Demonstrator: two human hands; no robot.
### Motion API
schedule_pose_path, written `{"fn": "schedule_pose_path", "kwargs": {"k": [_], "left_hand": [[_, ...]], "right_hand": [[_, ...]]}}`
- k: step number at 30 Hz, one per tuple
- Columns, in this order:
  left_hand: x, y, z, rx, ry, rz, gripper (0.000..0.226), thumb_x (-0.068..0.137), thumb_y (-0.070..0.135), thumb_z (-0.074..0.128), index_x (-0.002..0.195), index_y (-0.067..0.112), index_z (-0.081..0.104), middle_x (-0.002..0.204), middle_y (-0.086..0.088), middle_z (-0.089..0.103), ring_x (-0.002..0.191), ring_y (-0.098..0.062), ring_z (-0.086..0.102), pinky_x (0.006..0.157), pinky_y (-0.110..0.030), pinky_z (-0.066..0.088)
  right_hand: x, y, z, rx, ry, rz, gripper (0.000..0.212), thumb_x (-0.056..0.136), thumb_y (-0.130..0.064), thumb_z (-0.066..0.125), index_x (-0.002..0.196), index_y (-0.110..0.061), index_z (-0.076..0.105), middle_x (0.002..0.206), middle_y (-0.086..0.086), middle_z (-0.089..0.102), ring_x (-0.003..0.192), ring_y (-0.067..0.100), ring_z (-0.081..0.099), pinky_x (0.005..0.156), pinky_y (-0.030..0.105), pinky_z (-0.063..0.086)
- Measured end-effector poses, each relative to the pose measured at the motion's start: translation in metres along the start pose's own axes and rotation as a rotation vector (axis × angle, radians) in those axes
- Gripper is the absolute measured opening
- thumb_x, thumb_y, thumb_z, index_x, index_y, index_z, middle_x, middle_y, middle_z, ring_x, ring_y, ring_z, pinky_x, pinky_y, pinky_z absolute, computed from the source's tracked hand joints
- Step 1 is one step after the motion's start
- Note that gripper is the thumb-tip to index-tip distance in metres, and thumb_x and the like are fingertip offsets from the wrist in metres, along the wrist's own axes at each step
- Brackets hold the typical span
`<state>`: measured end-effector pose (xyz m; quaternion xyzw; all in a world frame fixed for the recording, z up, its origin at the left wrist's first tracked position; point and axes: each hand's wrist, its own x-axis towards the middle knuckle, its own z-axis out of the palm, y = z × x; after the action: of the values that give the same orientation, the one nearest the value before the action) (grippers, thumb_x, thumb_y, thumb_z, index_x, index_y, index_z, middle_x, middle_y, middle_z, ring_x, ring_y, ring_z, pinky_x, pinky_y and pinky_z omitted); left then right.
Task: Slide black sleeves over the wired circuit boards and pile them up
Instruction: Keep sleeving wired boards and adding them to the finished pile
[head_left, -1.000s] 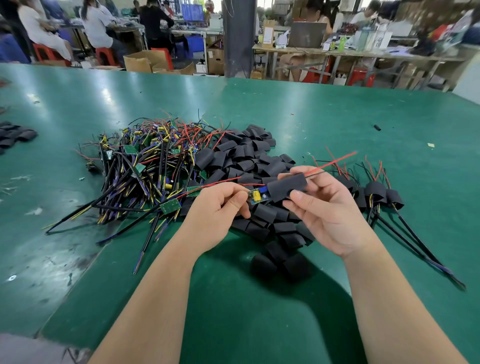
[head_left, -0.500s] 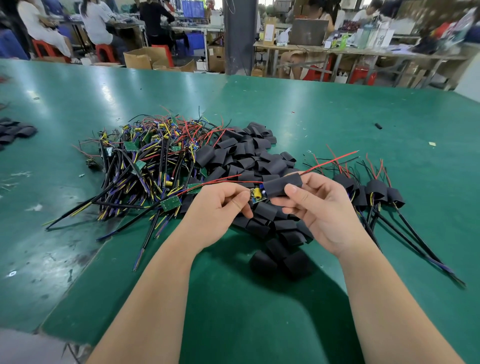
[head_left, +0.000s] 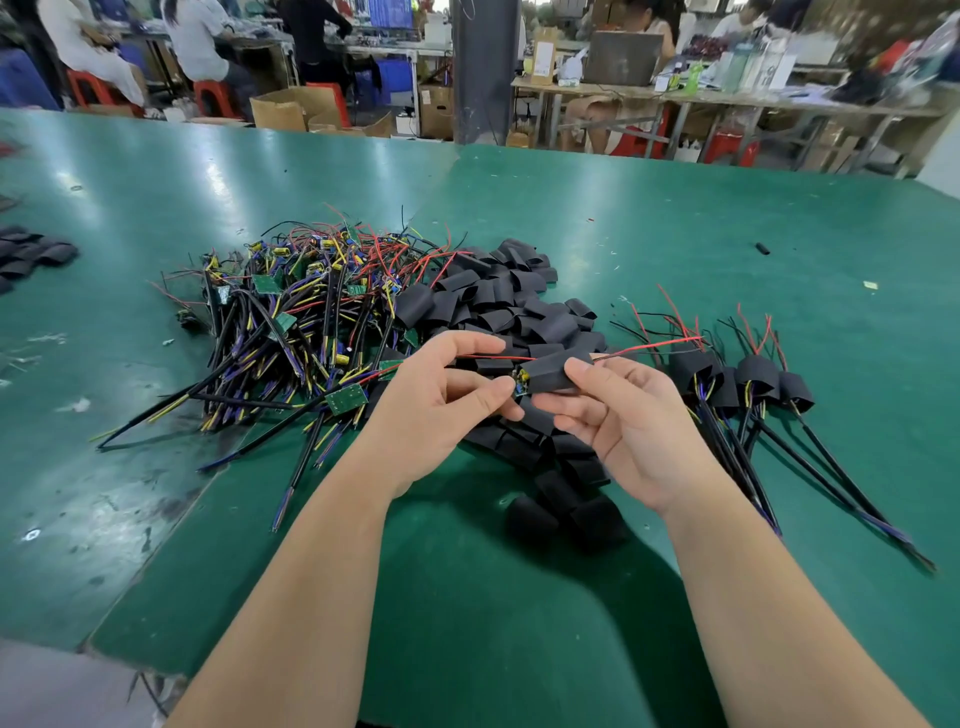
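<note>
Open green table beyond; wired boards crowd left; sleeves centre; sleeved pile right.

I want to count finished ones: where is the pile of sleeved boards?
In the head view, the sleeved boards lie on the green table at right, just past the right hand and right of the loose sleeves.

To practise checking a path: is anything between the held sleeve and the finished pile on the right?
Nothing visible does. The sleeve, gripped by the right hand while the left hand pinches the board at its exposed end, hangs just left of the finished pile; only the board's own red wire crosses the gap.
</note>
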<state>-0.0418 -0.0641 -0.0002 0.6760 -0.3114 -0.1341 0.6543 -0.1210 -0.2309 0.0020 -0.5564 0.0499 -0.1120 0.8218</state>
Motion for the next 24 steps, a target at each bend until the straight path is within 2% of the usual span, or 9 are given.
{"fn": "schedule_pose_path", "kwargs": {"k": [3, 7, 9, 11, 12, 15, 17, 20, 24], "left_hand": [[-0.002, 0.004, 0.001, -0.091, -0.003, -0.006, 0.025, 0.091, 0.003, 0.059, 0.113, 0.011, 0.051, 0.066, -0.002, 0.071, 0.04, 0.005, 0.05, 0.045, -0.002, 0.034], [-0.001, 0.004, -0.001, -0.077, 0.012, -0.01, 0.026, 0.088, 0.002, 0.062, 0.11, 0.013, 0.052, 0.066, -0.002, 0.072, 0.045, 0.003, 0.055, 0.049, -0.006, 0.041], [0.0, -0.001, -0.003, -0.018, 0.012, -0.007, 0.028, 0.087, 0.004, 0.065, 0.107, 0.019, 0.052, 0.07, -0.002, 0.073, 0.062, -0.012, 0.066, 0.066, -0.028, 0.056], [0.0, -0.005, -0.002, 0.069, 0.007, 0.009, 0.031, 0.087, 0.005, 0.066, 0.107, 0.024, 0.051, 0.072, -0.002, 0.073, 0.077, -0.031, 0.067, 0.079, -0.051, 0.051], [0.001, -0.006, -0.002, 0.102, 0.011, 0.023, 0.032, 0.086, 0.007, 0.067, 0.108, 0.024, 0.051, 0.072, -0.002, 0.073, 0.079, -0.034, 0.067, 0.076, -0.051, 0.051], [0.003, -0.009, -0.001, 0.162, 0.069, 0.052, 0.038, 0.083, 0.012, 0.073, 0.109, 0.027, 0.05, 0.068, 0.001, 0.072, 0.061, -0.013, 0.062, 0.059, -0.024, 0.047], [0.003, -0.009, 0.001, 0.162, 0.088, 0.034, 0.04, 0.08, 0.013, 0.075, 0.109, 0.028, 0.051, 0.065, 0.003, 0.07, 0.052, -0.007, 0.056, 0.052, -0.015, 0.043], [0.003, -0.007, 0.003, 0.118, 0.067, -0.012, 0.033, 0.084, 0.021, 0.072, 0.109, 0.028, 0.053, 0.07, 0.001, 0.072, 0.049, -0.01, 0.055, 0.045, -0.018, 0.042], [0.005, -0.006, -0.002, 0.043, 0.21, -0.056, 0.025, 0.093, 0.042, 0.052, 0.099, 0.02, 0.062, 0.072, -0.001, 0.072, 0.052, -0.01, 0.056, 0.044, -0.023, 0.045]], "right_hand": [[-0.001, -0.001, -0.001, 0.02, -0.016, 0.015, 0.01, 0.073, -0.022, 0.066, 0.066, -0.022, 0.073, 0.083, 0.007, 0.075, 0.074, 0.016, 0.074, 0.058, 0.019, 0.053], [-0.001, 0.002, -0.002, -0.049, -0.034, -0.022, 0.012, 0.073, -0.02, 0.068, 0.083, -0.016, 0.072, 0.089, 0.009, 0.075, 0.079, 0.021, 0.074, 0.061, 0.02, 0.054], [-0.001, 0.006, -0.002, -0.143, -0.058, -0.043, 0.023, 0.073, -0.02, 0.069, 0.095, -0.014, 0.068, 0.095, 0.01, 0.075, 0.085, 0.025, 0.073, 0.066, 0.022, 0.054], [-0.002, 0.007, 0.001, -0.222, -0.076, -0.053, 0.03, 0.074, -0.021, 0.069, 0.103, -0.014, 0.065, 0.098, 0.009, 0.074, 0.089, 0.027, 0.072, 0.069, 0.023, 0.053], [-0.002, 0.007, 0.003, -0.229, -0.071, -0.056, 0.032, 0.074, -0.021, 0.069, 0.106, -0.015, 0.064, 0.099, 0.008, 0.074, 0.089, 0.027, 0.072, 0.069, 0.023, 0.051], [-0.002, 0.008, 0.008, -0.138, -0.044, -0.047, 0.04, 0.072, -0.017, 0.069, 0.112, -0.018, 0.063, 0.096, 0.003, 0.073, 0.085, 0.021, 0.07, 0.067, 0.023, 0.051], [-0.002, 0.01, 0.014, -0.002, -0.023, -0.023, 0.042, 0.074, -0.008, 0.066, 0.115, -0.016, 0.061, 0.089, 0.002, 0.071, 0.079, 0.017, 0.067, 0.066, 0.024, 0.054], [0.003, 0.004, 0.018, 0.258, 0.126, 0.003, 0.032, 0.083, 0.006, 0.057, 0.11, -0.012, 0.057, 0.081, 0.007, 0.069, 0.069, 0.019, 0.066, 0.059, 0.024, 0.055], [0.006, -0.025, -0.014, 0.411, 0.37, -0.13, 0.018, 0.082, -0.003, 0.063, 0.094, -0.006, 0.049, 0.077, 0.012, 0.063, 0.057, 0.014, 0.063, 0.049, 0.016, 0.047]]}}
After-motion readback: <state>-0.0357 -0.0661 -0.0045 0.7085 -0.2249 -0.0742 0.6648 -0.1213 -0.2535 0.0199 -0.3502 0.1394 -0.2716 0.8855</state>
